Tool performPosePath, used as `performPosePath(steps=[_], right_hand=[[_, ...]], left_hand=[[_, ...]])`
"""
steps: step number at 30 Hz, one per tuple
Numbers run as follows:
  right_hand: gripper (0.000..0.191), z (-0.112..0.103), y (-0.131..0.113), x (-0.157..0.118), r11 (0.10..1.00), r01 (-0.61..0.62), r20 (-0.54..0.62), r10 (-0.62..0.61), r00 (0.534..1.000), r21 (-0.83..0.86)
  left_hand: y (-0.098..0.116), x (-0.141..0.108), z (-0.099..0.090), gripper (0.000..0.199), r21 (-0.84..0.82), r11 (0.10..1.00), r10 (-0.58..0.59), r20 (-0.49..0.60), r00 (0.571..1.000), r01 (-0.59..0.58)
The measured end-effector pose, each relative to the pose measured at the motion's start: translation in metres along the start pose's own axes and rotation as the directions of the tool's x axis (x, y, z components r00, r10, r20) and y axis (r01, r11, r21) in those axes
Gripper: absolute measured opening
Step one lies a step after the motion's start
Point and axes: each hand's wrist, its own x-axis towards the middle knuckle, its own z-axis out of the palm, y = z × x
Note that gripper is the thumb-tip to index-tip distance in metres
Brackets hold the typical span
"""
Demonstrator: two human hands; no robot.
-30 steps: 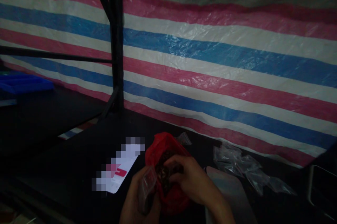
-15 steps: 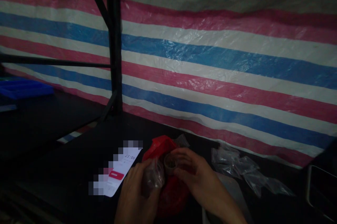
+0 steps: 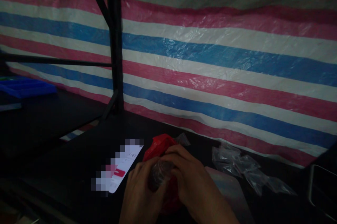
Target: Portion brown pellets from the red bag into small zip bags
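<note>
My left hand (image 3: 142,189) is closed round a small clear plastic bag (image 3: 160,173), at the bottom centre. My right hand (image 3: 192,178) meets it from the right, its fingers bent over the bag's upper right side; a round item seen earlier is now hidden or inside the bag, I cannot tell which. Under and behind both hands lies a red plastic bag (image 3: 159,144), partly covered by them. Another small clear bag (image 3: 183,139) lies just behind the red one.
A lit phone (image 3: 126,168) lies left of my hands. Several clear bags (image 3: 237,160) are spread to the right, beside a flat greyish sheet (image 3: 229,189). A dark framed device (image 3: 322,189) sits far right, a blue tray (image 3: 28,87) far left. Striped sheeting (image 3: 223,62) hangs behind.
My right hand has moved left against my left hand. The round item it held beside the clear bag no longer shows separately. The view has shifted slightly.
</note>
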Motion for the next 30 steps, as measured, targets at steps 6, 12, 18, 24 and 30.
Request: performPosePath(steps=[6, 12, 18, 24, 30], right_hand=[[0.054, 0.002, 0.005, 0.005, 0.997, -0.009, -0.086, 0.015, 0.996, 0.077], [0.053, 0.002, 0.035, 0.012, 0.954, -0.246, -0.123, 0.227, 0.966, -0.173], [0.056, 0.021, 0.054, 0.012, 0.912, -0.310, -0.128, 0.285, 0.950, -0.270], [0.058, 0.022, 0.059, 0.010, 0.936, -0.293, -0.093, 0.280, 0.956, -0.195], [0.066, 0.027, 0.062, 0.005, 0.952, -0.266, -0.054, 0.261, 0.964, -0.152]], left_hand=[[-0.007, 0.001, -0.004, 0.040, -0.098, 0.995, -0.027, -0.004, 1.000, 0.027], [-0.016, 0.003, -0.016, 0.055, -0.069, 0.973, -0.229, -0.162, 0.960, 0.220], [-0.008, 0.003, -0.009, 0.040, -0.098, 0.951, -0.289, 0.062, 0.955, 0.294], [0.015, 0.012, -0.004, 0.051, -0.402, 0.816, -0.415, 0.091, 0.905, 0.415], [0.015, 0.007, -0.003, 0.039, -0.359, 0.875, -0.355, -0.020, 0.935, 0.324]])
